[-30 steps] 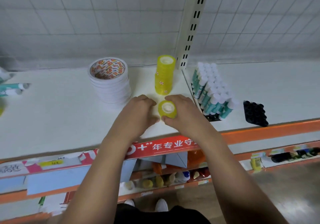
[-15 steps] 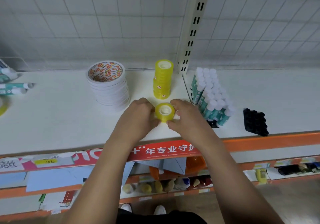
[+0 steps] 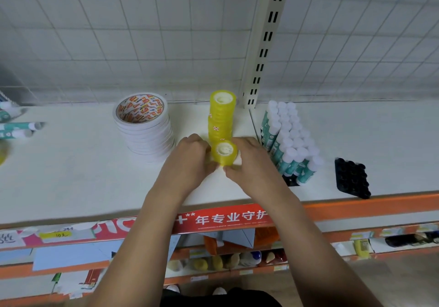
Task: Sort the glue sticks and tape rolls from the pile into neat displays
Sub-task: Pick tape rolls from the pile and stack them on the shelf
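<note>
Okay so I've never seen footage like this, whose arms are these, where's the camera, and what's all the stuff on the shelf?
No machine here: these are a person's bare arms. The one picture comes from a camera worn on their head, looking forward and down, so the arms reach in from below. The left hand and right hand both pinch a small yellow roll of tape, just in front of a yellow stack of the same rolls. On the white shelf, left of that, stands a pile of wide white tape rolls. To the right, glue sticks stand upright in a packed block, with a black tray beside them. A few loose sticks lie at the far left.
</note>
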Available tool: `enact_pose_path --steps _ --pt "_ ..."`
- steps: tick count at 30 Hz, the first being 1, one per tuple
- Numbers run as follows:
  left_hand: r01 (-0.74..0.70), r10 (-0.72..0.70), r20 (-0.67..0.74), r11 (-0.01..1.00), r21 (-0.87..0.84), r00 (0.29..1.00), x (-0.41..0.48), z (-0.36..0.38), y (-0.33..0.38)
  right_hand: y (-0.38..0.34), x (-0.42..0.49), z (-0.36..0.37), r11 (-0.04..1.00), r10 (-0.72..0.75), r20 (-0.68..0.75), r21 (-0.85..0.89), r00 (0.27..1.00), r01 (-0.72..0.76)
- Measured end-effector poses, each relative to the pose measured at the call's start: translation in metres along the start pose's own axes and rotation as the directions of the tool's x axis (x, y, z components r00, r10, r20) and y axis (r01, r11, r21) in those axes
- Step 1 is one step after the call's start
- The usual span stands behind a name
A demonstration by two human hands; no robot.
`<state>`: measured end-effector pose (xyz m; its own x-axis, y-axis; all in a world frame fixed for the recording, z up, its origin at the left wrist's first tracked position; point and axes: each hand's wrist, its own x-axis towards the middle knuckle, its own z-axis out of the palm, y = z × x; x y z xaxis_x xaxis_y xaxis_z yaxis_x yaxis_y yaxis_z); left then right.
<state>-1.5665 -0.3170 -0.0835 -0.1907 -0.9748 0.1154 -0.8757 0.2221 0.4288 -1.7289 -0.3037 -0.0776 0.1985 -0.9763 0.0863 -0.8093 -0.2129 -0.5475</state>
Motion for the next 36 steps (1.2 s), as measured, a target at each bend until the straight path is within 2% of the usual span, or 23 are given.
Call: enact_pose_path --steps 4,10,15,22,29,36 --pt "0.012 -0.012 -0.003 1.000 0.018 1.000 -0.012 -0.004 -0.003 -0.011 -0.011 0.000 0.997 -0.075 -0.069 -0.039 0.995 0.072" --pt "0.065 -0.065 -0.055 0.998 0.012 0.996 -0.054 -0.030 -0.014 -0.048 -0.017 0.004 0.980 -0.193 -0.014 0.040 0.981 0.193" --pt "0.252 -0.248 -0.082 0.966 0.050 0.965 -0.108 -0.071 -0.057 -0.107 -0.017 0.032 0.950 -0.299 0.034 0.109 0.954 0.294" --pt "0.460 -0.436 -0.231 0.886 0.056 0.870 -0.210 -0.137 -0.141 -0.223 -0.025 0.108 0.860 -0.502 0.101 0.162 0.859 0.484" --pt "0.532 -0.470 -0.342 0.839 0.113 0.814 -0.301 -0.191 -0.221 -0.335 -0.044 0.184 0.814 -0.573 0.133 0.211 0.809 0.541" --pt "0.471 -0.393 -0.372 0.871 0.144 0.841 -0.328 -0.214 -0.275 -0.386 -0.053 0.226 0.849 -0.513 0.101 0.203 0.853 0.487"
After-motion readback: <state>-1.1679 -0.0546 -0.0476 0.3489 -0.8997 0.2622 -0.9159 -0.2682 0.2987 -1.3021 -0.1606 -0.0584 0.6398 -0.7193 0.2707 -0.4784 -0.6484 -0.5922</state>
